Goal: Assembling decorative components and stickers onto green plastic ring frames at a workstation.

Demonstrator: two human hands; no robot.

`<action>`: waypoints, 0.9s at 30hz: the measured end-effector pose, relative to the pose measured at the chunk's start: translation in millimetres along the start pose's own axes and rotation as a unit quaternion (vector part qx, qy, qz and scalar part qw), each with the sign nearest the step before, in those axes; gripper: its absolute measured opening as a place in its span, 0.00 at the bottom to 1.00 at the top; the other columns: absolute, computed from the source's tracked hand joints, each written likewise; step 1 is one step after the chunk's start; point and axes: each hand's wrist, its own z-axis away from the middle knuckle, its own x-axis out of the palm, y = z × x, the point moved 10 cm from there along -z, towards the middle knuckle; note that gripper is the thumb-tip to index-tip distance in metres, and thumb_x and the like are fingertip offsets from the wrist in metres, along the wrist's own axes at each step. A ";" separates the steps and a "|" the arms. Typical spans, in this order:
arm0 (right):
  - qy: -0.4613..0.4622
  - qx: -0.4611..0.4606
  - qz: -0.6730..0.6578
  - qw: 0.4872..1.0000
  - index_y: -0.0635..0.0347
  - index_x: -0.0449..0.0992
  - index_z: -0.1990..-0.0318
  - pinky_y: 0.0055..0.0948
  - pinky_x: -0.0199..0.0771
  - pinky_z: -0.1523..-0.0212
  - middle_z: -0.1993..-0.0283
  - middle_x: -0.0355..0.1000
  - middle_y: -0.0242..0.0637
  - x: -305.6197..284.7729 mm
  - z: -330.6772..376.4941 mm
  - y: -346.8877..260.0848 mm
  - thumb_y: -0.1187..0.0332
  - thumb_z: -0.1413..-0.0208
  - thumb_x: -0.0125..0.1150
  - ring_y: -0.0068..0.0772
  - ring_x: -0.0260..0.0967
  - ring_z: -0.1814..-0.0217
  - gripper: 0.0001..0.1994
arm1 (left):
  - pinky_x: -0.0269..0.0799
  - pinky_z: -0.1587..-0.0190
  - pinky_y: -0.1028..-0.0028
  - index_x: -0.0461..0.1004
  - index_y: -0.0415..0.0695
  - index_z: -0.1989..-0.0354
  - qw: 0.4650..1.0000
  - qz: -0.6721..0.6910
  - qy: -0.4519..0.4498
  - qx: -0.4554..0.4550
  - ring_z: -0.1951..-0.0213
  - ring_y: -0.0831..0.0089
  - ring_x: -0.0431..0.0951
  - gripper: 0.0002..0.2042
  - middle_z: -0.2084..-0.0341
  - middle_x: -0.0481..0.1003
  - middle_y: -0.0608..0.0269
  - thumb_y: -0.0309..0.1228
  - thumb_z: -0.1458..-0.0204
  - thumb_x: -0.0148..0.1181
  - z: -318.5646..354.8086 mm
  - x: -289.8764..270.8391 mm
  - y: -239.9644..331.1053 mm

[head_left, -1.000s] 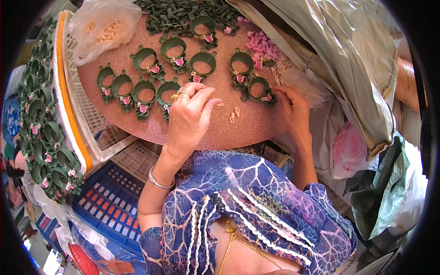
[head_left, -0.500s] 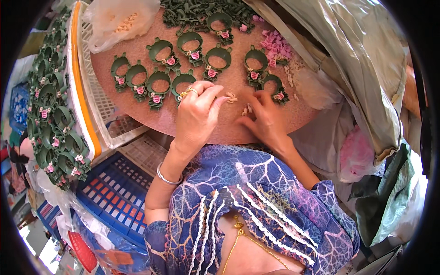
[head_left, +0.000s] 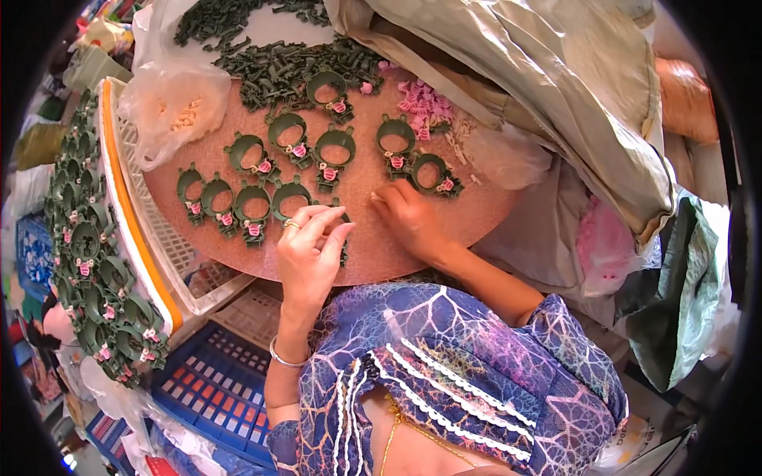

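My left hand (head_left: 308,244) is over the near part of the round table (head_left: 468,226), thumb and fingers pinched together. A dark green plastic piece (head_left: 344,252) shows at its fingertips, mostly hidden by the hand. Just to the right, my right hand (head_left: 409,220) is closed with its fingertips together; whatever they hold is too small to name. Beyond the hands lie several dark green plastic rings with pink flower pieces, among them one ring (head_left: 333,151) in the middle and another ring (head_left: 432,173) by my right hand.
Loose dark green parts (head_left: 290,67) are heaped at the back. Pink pieces (head_left: 425,105) lie at the far right beside beige cloth (head_left: 548,71). A clear bag (head_left: 178,107) with cream bits stands far left. Finished-looking rings (head_left: 83,238) cover a white-edged tray; a blue basket (head_left: 218,381) sits below.
My view has shifted, and the table sits lower left in it. The right hand has closed from spread fingers. A green piece now shows at my left fingertips; the small cream bits between the hands are out of sight.
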 end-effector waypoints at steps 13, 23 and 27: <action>0.031 -0.129 -0.152 0.979 0.65 0.77 0.53 0.31 0.77 0.65 0.59 0.71 0.44 -27.1 -38.0 -85.3 0.78 0.55 0.67 0.40 0.74 0.62 0.18 | 0.63 0.39 0.68 0.66 0.41 0.44 0.546 0.758 -0.117 -0.339 0.45 0.72 0.70 0.26 0.50 0.71 0.63 0.52 0.35 0.42 14.9 72.7 -20.9; 0.112 -0.199 -0.147 0.962 0.61 0.79 0.65 0.33 0.73 0.61 0.60 0.72 0.41 -44.7 -40.9 -96.1 0.80 0.59 0.71 0.42 0.71 0.59 0.11 | 0.78 0.59 0.71 0.74 0.38 0.58 0.531 0.769 -0.014 -0.356 0.61 0.69 0.78 0.14 0.65 0.77 0.59 0.39 0.38 0.54 -14.7 44.1 -65.2; 0.120 -0.208 -0.159 0.958 0.62 0.79 0.66 0.33 0.72 0.63 0.64 0.73 0.39 -53.2 -43.7 -90.8 0.82 0.60 0.70 0.41 0.71 0.63 0.12 | 0.77 0.51 0.62 0.72 0.35 0.59 0.514 0.813 0.110 -0.251 0.58 0.60 0.77 0.09 0.64 0.76 0.52 0.30 0.37 0.51 -88.8 -24.2 -114.4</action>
